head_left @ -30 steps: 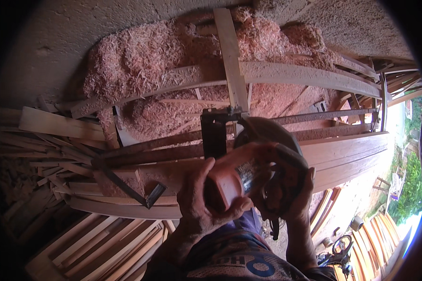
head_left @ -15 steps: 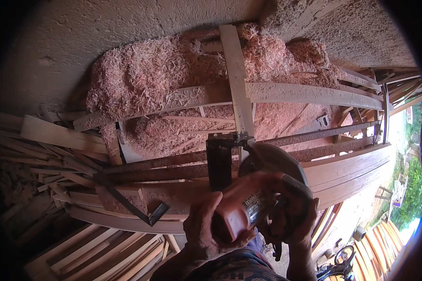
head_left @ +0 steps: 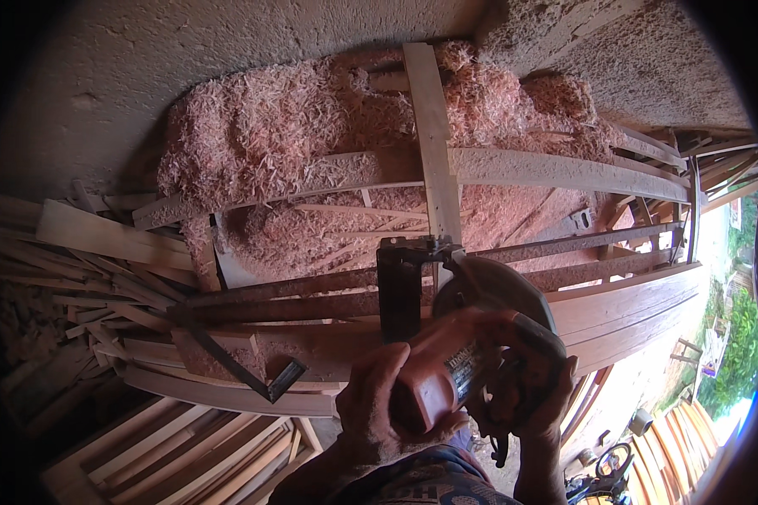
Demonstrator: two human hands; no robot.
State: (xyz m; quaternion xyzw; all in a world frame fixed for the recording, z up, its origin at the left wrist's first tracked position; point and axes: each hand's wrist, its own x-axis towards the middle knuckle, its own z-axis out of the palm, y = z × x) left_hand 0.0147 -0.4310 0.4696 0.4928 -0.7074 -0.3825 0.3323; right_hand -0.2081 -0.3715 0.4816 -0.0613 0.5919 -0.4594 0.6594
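A circular saw (head_left: 436, 396) with a reddish motor housing is held in both my hands, in front of my body. My left hand (head_left: 369, 400) is closed around the motor end, its thumb on top. My right hand (head_left: 556, 400) wraps the far right side at the handle, its fingers partly hidden behind the saw. The round blade guard (head_left: 505, 282) and the dark base plate (head_left: 398, 290) face away from me. A narrow pale plank (head_left: 429, 135) runs from the far side to the saw. The plank's near end and the blade's edge are hidden.
Pink wood shavings (head_left: 253, 135) heap against the rough wall (head_left: 143, 59). Long boards and dark rails (head_left: 312, 288) cross beneath the saw. A try square (head_left: 269, 391) lies at left by a scrap pile (head_left: 101, 269). A handsaw (head_left: 581, 220) rests behind; more planks (head_left: 194, 454) are stacked below.
The saw and the pale plank appear slightly farther right, with a small shift of the whole view. Both hands keep the same grip.
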